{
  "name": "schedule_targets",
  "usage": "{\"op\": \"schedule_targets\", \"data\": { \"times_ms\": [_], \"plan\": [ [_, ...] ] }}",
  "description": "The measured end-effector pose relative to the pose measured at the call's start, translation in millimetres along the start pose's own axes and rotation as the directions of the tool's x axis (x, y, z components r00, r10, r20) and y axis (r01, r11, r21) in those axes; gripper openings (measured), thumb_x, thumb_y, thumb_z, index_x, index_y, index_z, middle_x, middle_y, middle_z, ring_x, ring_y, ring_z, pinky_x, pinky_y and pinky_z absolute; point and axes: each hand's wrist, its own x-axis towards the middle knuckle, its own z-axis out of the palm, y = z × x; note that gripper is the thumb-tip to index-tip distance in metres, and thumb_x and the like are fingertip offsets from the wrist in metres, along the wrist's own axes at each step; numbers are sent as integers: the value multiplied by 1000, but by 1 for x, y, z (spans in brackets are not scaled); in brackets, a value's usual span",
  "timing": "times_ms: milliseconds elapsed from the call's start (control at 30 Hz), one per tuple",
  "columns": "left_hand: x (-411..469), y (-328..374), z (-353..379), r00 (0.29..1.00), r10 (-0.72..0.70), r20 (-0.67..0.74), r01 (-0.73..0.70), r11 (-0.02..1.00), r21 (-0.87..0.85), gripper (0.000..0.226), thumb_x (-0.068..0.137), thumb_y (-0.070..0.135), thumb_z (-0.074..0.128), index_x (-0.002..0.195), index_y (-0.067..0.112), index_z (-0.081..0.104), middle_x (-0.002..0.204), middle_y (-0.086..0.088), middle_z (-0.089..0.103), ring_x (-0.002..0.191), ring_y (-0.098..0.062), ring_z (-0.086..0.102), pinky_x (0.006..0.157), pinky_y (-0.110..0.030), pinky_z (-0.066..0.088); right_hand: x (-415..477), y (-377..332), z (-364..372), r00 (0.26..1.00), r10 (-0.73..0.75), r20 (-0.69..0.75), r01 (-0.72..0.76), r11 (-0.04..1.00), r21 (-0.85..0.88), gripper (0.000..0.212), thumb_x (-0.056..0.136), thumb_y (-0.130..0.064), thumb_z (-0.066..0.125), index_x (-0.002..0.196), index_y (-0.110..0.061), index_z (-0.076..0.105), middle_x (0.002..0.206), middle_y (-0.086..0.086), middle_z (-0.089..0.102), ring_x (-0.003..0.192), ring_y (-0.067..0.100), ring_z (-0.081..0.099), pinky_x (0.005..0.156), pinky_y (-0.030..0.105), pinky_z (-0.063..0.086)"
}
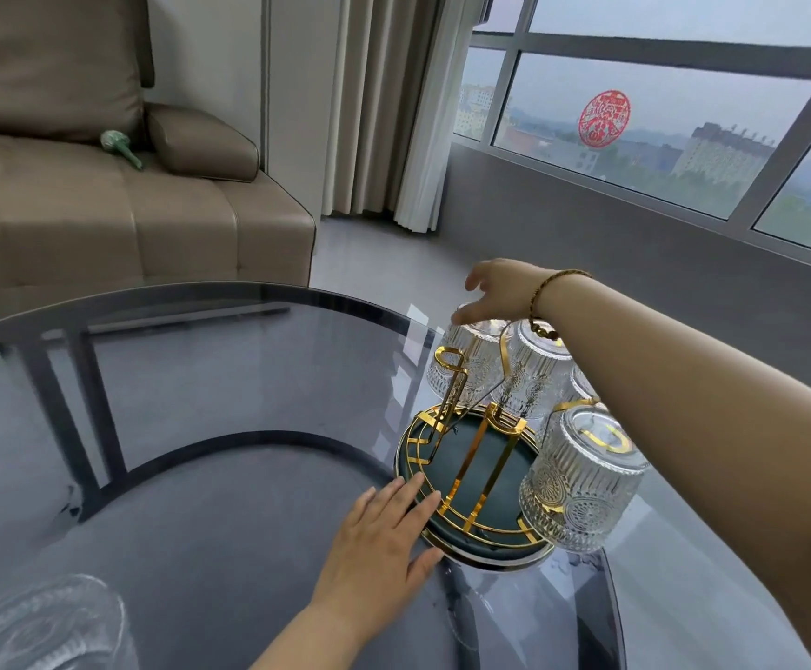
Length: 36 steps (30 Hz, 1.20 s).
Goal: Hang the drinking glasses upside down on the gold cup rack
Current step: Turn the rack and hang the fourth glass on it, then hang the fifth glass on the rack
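The gold cup rack (pixel 471 456) with a dark green round base stands near the right edge of the glass table (pixel 229 369). Several ribbed clear glasses hang on it upside down: a near one (pixel 582 481), a middle one (pixel 534 369) and a far one (pixel 466 360). My right hand (pixel 500 290) reaches over the rack, fingers spread, fingertips touching the far glass's upturned bottom. My left hand (pixel 384 534) lies flat with fingers apart against the rack's front-left rim. One gold hook (pixel 449 365) at the left stands bare.
Another clear glass (pixel 51 626) lies at the table's near left corner. A brown sofa (pixel 118 205) stands beyond the table, with curtains and a large window to the right. The rack sits close to the table's right edge.
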Motion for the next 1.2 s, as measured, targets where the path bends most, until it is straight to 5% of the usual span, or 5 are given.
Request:
{"op": "schedule_targets", "data": {
  "times_ms": [333,400,533,900,1200],
  "plan": [
    [-102,15,-30,995,-52,-84,60,994,87,47,90,41,43,133,25,35,150,7,25,138,-4,17,114,-21,7,-92,-41,9,858,-237,-456,361,909,206,33,79,-28,58,108,-13,55,117,8,56,109,23,46,92,33,35],
    [-140,22,-46,992,-56,-109,74,983,168,47,59,57,71,99,32,66,115,14,65,111,4,54,95,-12,40,-114,-69,24,835,-296,-464,450,852,267,30,79,-26,58,107,-14,56,113,6,57,97,14,45,85,27,35],
    [-204,19,-47,972,-113,-205,168,948,271,45,23,56,84,61,34,71,76,25,71,76,8,67,65,-12,53,-145,-118,62,828,-383,-410,542,736,407,32,78,-23,61,107,-12,56,108,5,58,93,8,44,85,19,35],
    [-251,3,-43,897,-319,-307,389,899,200,50,22,30,93,66,19,72,76,6,75,69,-9,72,48,-21,54,-183,-191,201,936,-352,-13,190,473,861,71,72,-23,69,129,-17,28,128,7,46,111,11,42,91,19,33],
    [-243,-3,-36,852,-408,-328,427,904,-13,32,90,20,45,121,15,51,133,1,48,123,-15,43,99,-28,37,-178,-225,205,911,-410,-48,210,361,909,82,61,-28,77,126,-28,26,117,-10,43,111,5,38,91,20,28]
  ]
}}
